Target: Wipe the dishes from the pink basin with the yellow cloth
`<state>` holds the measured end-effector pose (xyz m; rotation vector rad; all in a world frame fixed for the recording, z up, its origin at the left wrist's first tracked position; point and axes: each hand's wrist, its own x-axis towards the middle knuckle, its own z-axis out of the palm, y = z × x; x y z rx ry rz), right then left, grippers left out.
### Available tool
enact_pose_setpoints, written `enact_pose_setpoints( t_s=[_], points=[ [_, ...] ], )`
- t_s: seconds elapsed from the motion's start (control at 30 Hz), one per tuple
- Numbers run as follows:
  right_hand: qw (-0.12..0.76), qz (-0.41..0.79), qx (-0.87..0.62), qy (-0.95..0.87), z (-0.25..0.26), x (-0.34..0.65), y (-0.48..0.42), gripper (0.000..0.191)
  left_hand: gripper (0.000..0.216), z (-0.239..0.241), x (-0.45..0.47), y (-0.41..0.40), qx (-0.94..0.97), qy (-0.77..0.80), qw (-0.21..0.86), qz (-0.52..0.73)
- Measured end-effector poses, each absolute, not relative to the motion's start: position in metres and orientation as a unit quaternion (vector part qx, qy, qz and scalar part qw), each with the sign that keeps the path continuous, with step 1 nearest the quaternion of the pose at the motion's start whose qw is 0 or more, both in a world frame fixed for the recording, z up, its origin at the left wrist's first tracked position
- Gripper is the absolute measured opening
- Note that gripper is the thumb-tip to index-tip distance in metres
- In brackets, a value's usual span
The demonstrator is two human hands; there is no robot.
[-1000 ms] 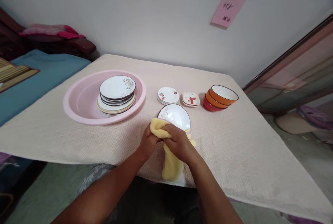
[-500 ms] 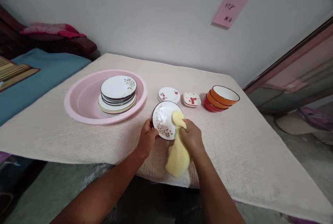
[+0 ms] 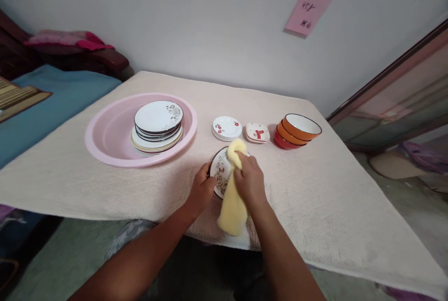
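Plate (image 3: pixel 220 173) tilted, face twd camera (cloth (image 3: pixel 231 207) hangs lengthwise down).

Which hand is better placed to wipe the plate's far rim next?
Right, probably: the right hand grips the yellow cloth, bunched at the far rim of the plate; the left hand holds its near-left edge.
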<state>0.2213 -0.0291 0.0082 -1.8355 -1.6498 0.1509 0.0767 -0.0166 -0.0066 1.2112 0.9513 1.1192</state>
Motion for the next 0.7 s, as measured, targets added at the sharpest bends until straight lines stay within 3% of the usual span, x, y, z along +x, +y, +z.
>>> enact_pose_setpoints(
  t_s=[0.2,0.37,0.5,0.7],
  points=[
    [0.362,0.026,-0.770,-0.524,0.002,0.266,-0.029,0.043,0.034,-0.008,0.069,-0.005,0.479,0.437,0.553,0.522],
    [0.512,0.236,-0.749,-0.348,-0.002,0.281,-0.028,0.027,0.034,-0.009,0.067,0.003,0.332,0.457,0.635,0.526],
    [0.669,0.389,-0.590,-0.230,0.003,0.273,-0.026,0.039,0.031,-0.011,0.070,0.003,0.312,0.438,0.659,0.525],
    [0.720,0.498,-0.438,-0.204,0.009,0.266,-0.025,0.046,0.033,-0.010,0.072,-0.001,0.309,0.414,0.677,0.524]
  ],
)
